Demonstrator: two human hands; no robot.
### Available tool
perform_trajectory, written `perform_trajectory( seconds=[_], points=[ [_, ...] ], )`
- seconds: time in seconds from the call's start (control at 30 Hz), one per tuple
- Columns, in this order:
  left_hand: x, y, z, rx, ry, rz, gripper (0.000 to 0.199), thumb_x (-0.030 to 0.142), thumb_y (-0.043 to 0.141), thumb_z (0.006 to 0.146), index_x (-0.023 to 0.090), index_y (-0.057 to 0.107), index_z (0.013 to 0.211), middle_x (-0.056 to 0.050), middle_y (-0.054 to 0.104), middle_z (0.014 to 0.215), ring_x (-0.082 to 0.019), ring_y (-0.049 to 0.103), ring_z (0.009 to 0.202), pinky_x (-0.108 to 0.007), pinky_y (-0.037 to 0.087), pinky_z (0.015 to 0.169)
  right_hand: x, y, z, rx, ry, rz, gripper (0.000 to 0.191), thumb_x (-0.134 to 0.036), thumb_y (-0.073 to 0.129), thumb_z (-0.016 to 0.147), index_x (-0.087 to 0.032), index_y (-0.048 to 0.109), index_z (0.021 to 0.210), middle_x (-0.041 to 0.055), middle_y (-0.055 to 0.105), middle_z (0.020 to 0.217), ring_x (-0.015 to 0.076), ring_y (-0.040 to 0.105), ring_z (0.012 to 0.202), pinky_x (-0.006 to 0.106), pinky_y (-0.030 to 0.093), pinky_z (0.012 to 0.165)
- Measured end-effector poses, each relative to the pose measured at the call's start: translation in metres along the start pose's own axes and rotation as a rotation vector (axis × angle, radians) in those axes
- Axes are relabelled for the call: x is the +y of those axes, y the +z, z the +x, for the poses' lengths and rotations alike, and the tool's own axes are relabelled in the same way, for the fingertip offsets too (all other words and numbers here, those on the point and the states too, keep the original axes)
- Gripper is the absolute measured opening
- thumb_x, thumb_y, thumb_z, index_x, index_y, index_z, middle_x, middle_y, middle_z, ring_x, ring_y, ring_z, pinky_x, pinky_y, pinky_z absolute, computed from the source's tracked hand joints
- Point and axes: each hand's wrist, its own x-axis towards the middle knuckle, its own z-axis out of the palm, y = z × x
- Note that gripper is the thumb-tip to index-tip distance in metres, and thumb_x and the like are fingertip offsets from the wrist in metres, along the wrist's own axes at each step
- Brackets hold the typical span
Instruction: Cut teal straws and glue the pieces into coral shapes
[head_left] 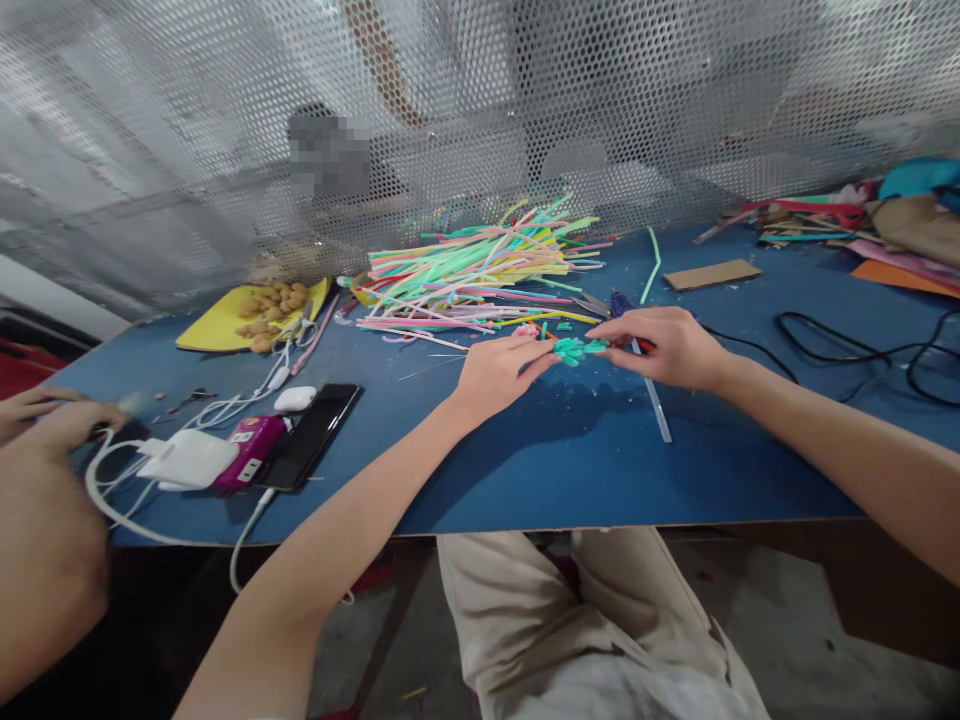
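Note:
A small teal piece of bent, fuzzy pipe cleaner (570, 350), leaf-like in shape, is held between my two hands above the blue table. My left hand (499, 375) pinches its left side, fingers closed. From the right, my right hand (671, 345) grips the other end between thumb and fingertips. Partly hidden behind my right hand is a blue glue gun (621, 303), with a clear glue stick (658, 410) lying below it. Just behind my left fingers sits a pink fuzzy piece (527, 330). Scissors (592, 303) lie nearby, partly covered.
A heap of coloured pipe cleaners (480, 265) lies against the perforated metal screen (480, 120). Left are a black phone (311, 435), a purple power adapter (251, 450), white cables and another person's hand (64, 420). A cardboard strip (712, 275) and black cord (847, 345) lie right.

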Motion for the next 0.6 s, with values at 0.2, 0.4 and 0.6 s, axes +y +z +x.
perform_trajectory(
  seconds=[0.2, 0.4, 0.6],
  points=[
    [0.004, -0.003, 0.001, -0.067, -0.066, -0.022, 0.038, 0.045, 0.047, 0.106, 0.02, 0.072, 0.119, -0.007, 0.077, 0.119, -0.019, 0.075, 0.105, -0.029, 0.059, 0.085, -0.004, 0.001, 0.003, 0.014, 0.128, 0.038, 0.024, -0.042, 0.065, 0.095, -0.023, 0.078, 0.09, 0.002, 0.078, 0.079, 0.0142, 0.064, 0.061, 0.03, 0.05, 0.064],
    [0.007, -0.005, 0.003, -0.1, -0.05, -0.03, 0.047, 0.053, 0.053, 0.102, 0.018, 0.063, 0.131, -0.007, 0.078, 0.112, -0.02, 0.074, 0.108, -0.028, 0.059, 0.084, -0.01, 0.004, 0.004, -0.031, 0.285, 0.242, 0.03, -0.042, 0.067, 0.093, -0.021, 0.073, 0.074, 0.0006, 0.074, 0.068, 0.0124, 0.06, 0.058, 0.027, 0.048, 0.06],
    [0.005, -0.002, 0.002, -0.147, 0.027, 0.104, 0.049, 0.051, 0.048, 0.104, 0.019, 0.058, 0.14, -0.013, 0.071, 0.13, -0.025, 0.068, 0.124, -0.035, 0.058, 0.099, -0.01, 0.009, 0.006, -0.101, 0.313, 0.361, 0.033, -0.048, 0.065, 0.094, -0.021, 0.073, 0.076, 0.0014, 0.075, 0.072, 0.0132, 0.065, 0.063, 0.027, 0.05, 0.061]
  ],
)
